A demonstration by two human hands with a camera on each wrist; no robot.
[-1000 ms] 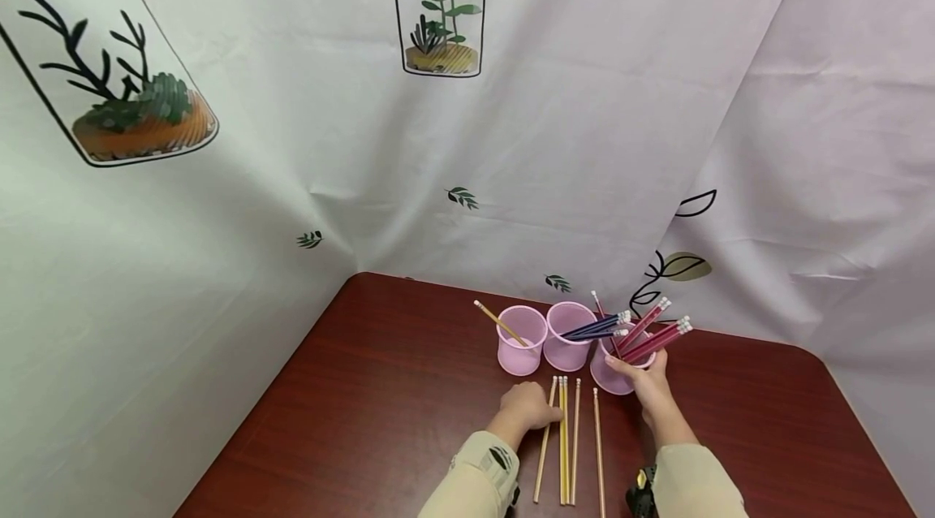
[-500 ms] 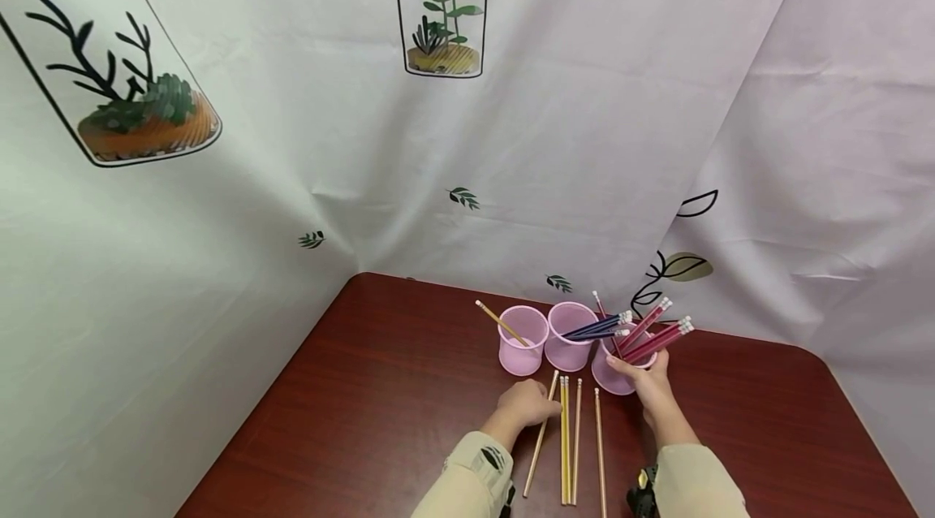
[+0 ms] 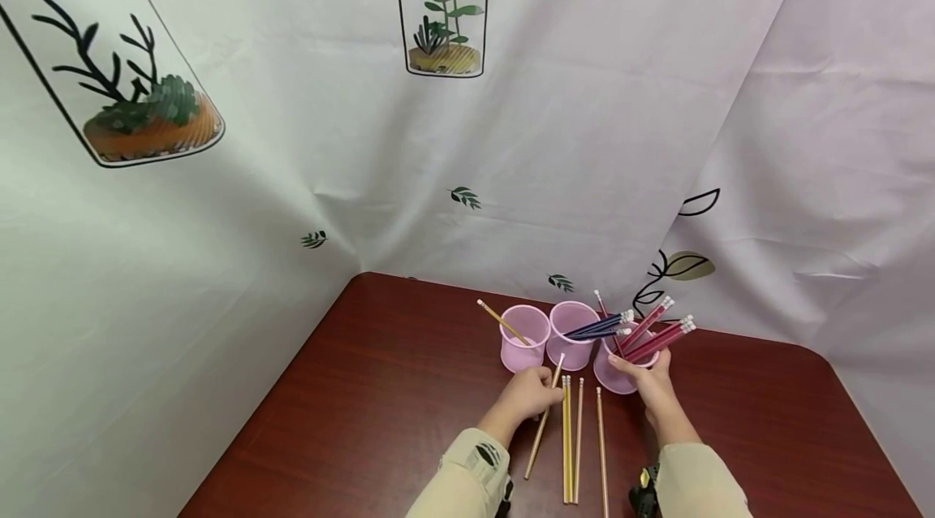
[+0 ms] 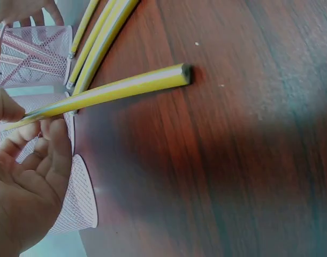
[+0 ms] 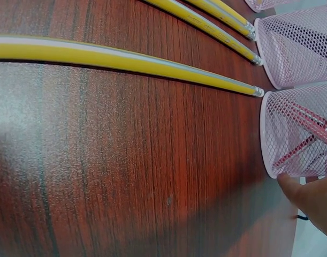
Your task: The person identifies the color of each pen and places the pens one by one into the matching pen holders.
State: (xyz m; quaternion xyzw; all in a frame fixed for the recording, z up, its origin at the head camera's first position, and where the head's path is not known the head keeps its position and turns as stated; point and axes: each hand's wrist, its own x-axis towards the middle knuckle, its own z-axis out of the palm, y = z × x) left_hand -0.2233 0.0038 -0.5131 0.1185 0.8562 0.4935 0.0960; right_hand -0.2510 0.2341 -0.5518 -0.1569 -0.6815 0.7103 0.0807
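A yellow pencil [image 4: 136, 85] is pinched between the thumb and fingers of my left hand [image 3: 527, 396]. It slants over the table, eraser end toward the cups, its other end pointing back toward me. My right hand [image 3: 655, 390] grips the right pink mesh cup [image 3: 610, 377] by its side, thumb at the front. Several red pencils [image 3: 661, 339] lean out of that cup. The middle cup [image 3: 570, 353] holds several dark blue pencils [image 3: 595, 329]. In the left cup [image 3: 520, 356] stands a single yellow pencil [image 3: 502, 321].
More yellow pencils lie on the brown table [image 3: 365, 420]: two side by side [image 3: 566, 453], one just right of them [image 3: 579, 453], another farther right [image 3: 602, 453]. A white patterned cloth [image 3: 409, 161] hangs behind the cups along the table's back edge.
My left hand has shifted slightly forward with the pencil, whose eraser end has moved toward the cups and whose near end has swung left. The right hand stays on its cup.
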